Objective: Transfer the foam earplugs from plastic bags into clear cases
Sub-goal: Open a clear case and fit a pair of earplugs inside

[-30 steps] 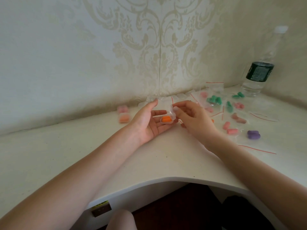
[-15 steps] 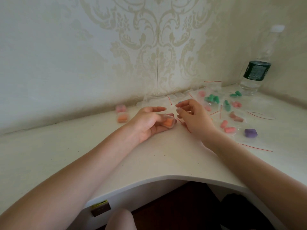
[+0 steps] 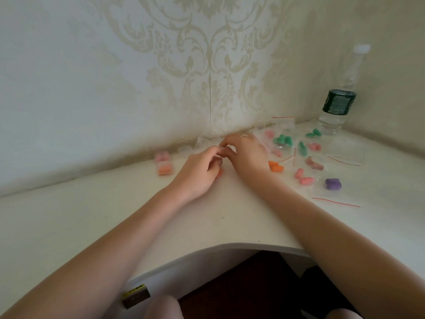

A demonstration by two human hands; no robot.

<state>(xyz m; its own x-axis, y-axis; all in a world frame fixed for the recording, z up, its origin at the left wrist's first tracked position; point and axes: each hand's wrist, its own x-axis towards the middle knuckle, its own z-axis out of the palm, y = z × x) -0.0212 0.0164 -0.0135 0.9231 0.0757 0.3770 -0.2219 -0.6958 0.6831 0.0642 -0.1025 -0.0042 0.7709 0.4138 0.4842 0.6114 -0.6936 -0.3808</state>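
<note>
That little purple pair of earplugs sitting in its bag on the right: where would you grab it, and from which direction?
Come from above and pinch the clear bag, not the foam. The purple earplugs lie flat on the white desk inside a flat bag whose red-striped edge faces the person, with bare desk in front of it. I would put the grip on the loose plastic near that stripe, probably with the right hand.

left hand (image 3: 197,173) curled over something orange, mostly hidden, right hand (image 3: 246,153) fingertips blurred

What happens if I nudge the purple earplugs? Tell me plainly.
The purple earplugs look like soft foam, so probably very light and squashy. Their rounded shape could roll, but they seem to lie inside a clear bag, which likely slides with them.
</note>
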